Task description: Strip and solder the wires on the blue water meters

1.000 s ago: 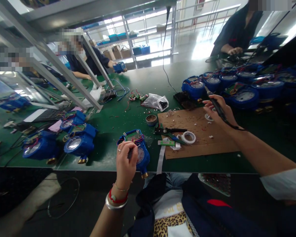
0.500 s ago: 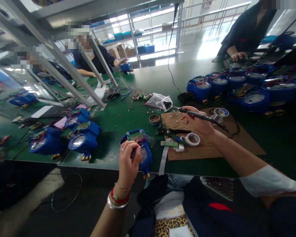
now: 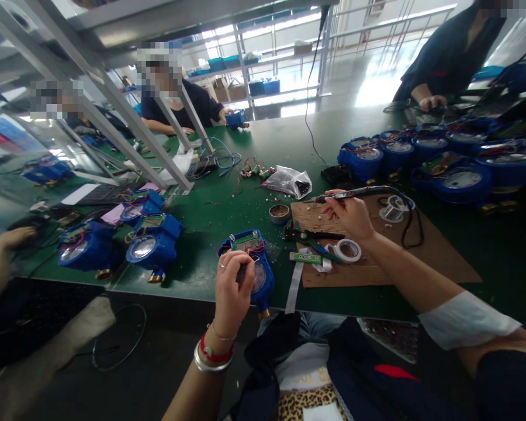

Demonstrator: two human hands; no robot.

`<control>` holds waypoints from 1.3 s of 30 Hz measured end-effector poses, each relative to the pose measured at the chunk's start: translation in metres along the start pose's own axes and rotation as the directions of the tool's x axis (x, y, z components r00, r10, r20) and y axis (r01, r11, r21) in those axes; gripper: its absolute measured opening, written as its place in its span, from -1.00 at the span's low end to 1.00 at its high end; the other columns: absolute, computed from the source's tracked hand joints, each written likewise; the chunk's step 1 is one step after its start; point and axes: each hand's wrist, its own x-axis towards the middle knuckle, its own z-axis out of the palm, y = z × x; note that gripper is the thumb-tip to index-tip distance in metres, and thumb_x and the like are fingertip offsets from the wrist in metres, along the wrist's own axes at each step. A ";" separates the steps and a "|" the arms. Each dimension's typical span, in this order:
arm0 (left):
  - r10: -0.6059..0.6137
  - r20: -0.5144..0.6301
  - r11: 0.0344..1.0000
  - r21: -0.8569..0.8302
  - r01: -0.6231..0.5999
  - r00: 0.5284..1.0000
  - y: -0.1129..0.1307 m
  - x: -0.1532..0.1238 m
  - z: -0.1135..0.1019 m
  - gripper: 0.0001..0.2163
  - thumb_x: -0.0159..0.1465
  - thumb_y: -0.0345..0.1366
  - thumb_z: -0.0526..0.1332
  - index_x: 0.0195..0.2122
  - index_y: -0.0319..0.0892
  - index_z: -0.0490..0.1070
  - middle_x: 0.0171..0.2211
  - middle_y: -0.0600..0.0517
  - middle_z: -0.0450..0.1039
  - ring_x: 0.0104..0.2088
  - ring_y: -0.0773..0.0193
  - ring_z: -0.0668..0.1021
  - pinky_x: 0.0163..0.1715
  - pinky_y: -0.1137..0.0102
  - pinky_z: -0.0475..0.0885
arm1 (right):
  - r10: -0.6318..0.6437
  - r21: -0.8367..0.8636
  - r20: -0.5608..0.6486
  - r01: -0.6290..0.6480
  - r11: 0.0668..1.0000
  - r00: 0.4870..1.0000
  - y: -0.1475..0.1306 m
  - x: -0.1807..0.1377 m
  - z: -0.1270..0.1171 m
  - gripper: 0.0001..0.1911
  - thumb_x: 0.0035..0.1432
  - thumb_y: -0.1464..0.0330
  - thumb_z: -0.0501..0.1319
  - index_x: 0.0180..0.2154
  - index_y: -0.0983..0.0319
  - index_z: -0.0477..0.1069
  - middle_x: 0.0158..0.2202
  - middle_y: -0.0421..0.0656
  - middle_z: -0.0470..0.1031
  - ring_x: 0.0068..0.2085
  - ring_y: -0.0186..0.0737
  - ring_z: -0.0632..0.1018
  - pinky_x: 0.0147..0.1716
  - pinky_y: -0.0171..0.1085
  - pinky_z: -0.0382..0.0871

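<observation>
My left hand (image 3: 233,286) is closed in a pinch over a blue water meter (image 3: 266,279) at the table's front edge. What lies between its fingertips is too small to make out; red wires and a green circuit board (image 3: 248,241) show just beyond them. My right hand (image 3: 353,217) grips a soldering iron (image 3: 355,192) like a pen, above a sheet of brown cardboard (image 3: 433,257). The iron lies nearly level, its tip toward the left, near a small round tin (image 3: 279,214) and apart from the meter.
On or beside the cardboard are wire strippers (image 3: 304,235), a tape roll (image 3: 348,250), a green battery (image 3: 305,258) and a solder spool (image 3: 394,209). Several blue meters (image 3: 451,175) crowd the right; others (image 3: 151,248) stand left. Metal posts (image 3: 127,134) rise left. Co-workers sit around.
The soldering iron has tilted from sloping down at its rear to nearly level, its cord end raised. My left hand keeps its pinch over the meter. The whole view has shifted slightly.
</observation>
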 end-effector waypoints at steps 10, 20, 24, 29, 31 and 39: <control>0.015 -0.001 1.000 -0.002 -0.015 1.000 -0.001 0.000 -0.001 -0.94 0.31 -0.37 0.09 -0.32 -0.16 0.32 -0.27 -0.01 0.38 -0.18 0.21 0.41 -0.06 0.24 0.32 | -0.005 -0.028 0.004 0.006 1.000 1.000 0.004 -0.001 0.001 -0.60 0.24 0.04 0.11 -0.08 0.19 0.38 -0.45 -0.15 0.56 -0.55 -0.16 0.55 -0.57 -0.22 0.44; -0.054 0.037 0.998 -0.027 0.055 0.998 0.004 0.000 -0.006 -0.91 0.32 -0.37 0.09 -0.35 -0.17 0.32 -0.27 -0.01 0.39 -0.16 0.22 0.42 -0.05 0.25 0.32 | -0.007 0.031 -0.174 0.012 0.999 0.985 -0.025 -0.018 -0.004 -0.66 0.25 0.13 0.15 -0.05 0.20 0.42 -0.40 -0.11 0.56 -0.56 -0.25 0.49 -0.57 -0.28 0.36; -0.090 0.050 0.995 -0.035 0.092 0.995 0.006 0.001 -0.008 -0.91 0.32 -0.38 0.09 -0.34 -0.16 0.32 -0.27 0.00 0.39 -0.16 0.23 0.42 -0.04 0.27 0.32 | -0.025 0.142 -0.266 0.064 0.988 0.964 -0.041 -0.030 -0.004 -0.72 0.27 0.19 0.14 -0.04 0.16 0.40 -0.36 -0.12 0.54 -0.53 -0.28 0.51 -0.52 -0.28 0.36; -0.109 0.072 0.993 -0.040 0.112 0.991 0.008 0.003 -0.010 -0.89 0.32 -0.38 0.07 -0.36 -0.17 0.32 -0.28 -0.01 0.39 -0.16 0.22 0.43 -0.06 0.28 0.33 | -0.041 0.119 -0.248 0.072 0.990 0.968 -0.033 -0.035 -0.002 -0.75 0.24 0.24 0.18 -0.04 0.10 0.37 -0.33 -0.14 0.52 -0.44 -0.23 0.53 -0.41 -0.22 0.42; -0.113 0.077 0.992 -0.040 0.117 0.991 0.010 0.004 -0.010 -0.88 0.32 -0.38 0.07 -0.37 -0.16 0.31 -0.29 -0.01 0.39 -0.17 0.22 0.43 -0.07 0.29 0.33 | -0.066 0.026 -0.233 0.074 0.997 0.970 -0.023 -0.033 -0.001 -0.74 0.20 0.25 0.23 -0.06 0.10 0.37 -0.33 -0.15 0.50 -0.39 -0.19 0.53 -0.36 -0.19 0.44; -0.095 0.077 0.994 -0.052 0.099 0.992 0.009 0.005 -0.008 -0.89 0.31 -0.38 0.07 -0.37 -0.17 0.31 -0.30 0.00 0.39 -0.19 0.22 0.42 -0.09 0.29 0.31 | -0.056 -0.177 -0.112 0.036 0.984 0.992 0.001 -0.022 0.003 -0.75 0.20 0.17 0.20 -0.14 0.16 0.36 -0.32 -0.15 0.49 -0.41 -0.19 0.53 -0.36 -0.21 0.43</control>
